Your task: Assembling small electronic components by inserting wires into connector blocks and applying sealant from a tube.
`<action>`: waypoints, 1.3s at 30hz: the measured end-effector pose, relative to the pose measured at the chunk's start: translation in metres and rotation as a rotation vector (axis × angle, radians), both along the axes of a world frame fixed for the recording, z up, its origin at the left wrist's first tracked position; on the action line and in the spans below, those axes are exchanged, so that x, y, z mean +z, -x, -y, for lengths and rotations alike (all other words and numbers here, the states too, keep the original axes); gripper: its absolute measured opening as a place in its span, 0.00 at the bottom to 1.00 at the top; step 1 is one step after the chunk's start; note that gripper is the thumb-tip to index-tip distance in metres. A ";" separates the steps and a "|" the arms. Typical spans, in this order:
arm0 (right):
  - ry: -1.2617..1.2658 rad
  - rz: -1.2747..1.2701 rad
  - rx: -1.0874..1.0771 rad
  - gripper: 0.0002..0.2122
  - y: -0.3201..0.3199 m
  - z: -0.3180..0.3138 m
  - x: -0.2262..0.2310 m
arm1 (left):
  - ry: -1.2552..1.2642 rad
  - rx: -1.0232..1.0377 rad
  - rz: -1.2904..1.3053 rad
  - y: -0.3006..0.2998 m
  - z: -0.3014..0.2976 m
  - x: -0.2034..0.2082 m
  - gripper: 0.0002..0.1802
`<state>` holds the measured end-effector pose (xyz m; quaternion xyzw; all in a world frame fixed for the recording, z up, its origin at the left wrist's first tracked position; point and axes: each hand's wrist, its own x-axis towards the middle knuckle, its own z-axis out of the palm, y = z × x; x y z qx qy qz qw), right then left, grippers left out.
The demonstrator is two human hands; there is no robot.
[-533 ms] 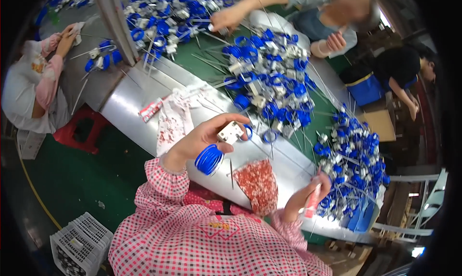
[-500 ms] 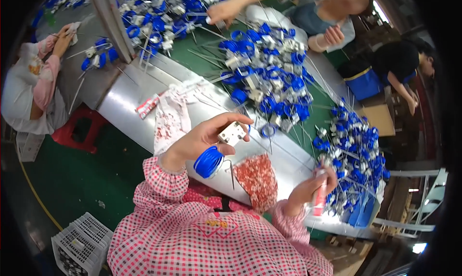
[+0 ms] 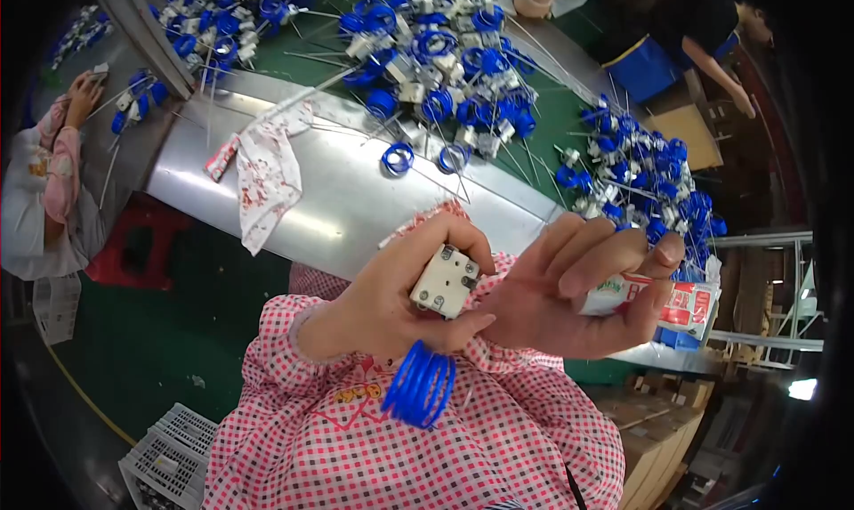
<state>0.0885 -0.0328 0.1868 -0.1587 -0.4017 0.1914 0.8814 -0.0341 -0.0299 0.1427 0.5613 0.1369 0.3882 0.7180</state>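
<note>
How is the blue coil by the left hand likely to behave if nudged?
The blue coil would probably flex, since its thin loops show gaps. It may also swing, appearing to hang below the left hand, which grips the white block.

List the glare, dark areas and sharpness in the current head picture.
Head view: glare streaks the metal table; a bright spot at far right looks blown out. Head view corners fall black. Head view: the white block in the left hand looks fairly crisp.
</note>
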 end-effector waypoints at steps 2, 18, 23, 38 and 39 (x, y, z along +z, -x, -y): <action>-0.017 0.028 0.168 0.12 0.001 0.010 -0.001 | -0.056 0.076 0.036 -0.007 0.009 -0.003 0.22; 0.050 0.324 0.161 0.13 -0.014 0.038 -0.010 | -0.131 0.011 0.307 -0.035 0.029 -0.019 0.22; 0.134 0.428 0.152 0.13 -0.020 0.045 -0.008 | -0.144 -0.003 0.317 -0.037 0.030 -0.021 0.23; 0.233 0.700 0.440 0.14 -0.050 0.041 -0.002 | -0.089 -0.035 0.325 -0.041 0.027 -0.024 0.18; 0.243 0.709 0.450 0.14 -0.050 0.042 -0.001 | -0.060 -0.041 0.321 -0.041 0.027 -0.023 0.17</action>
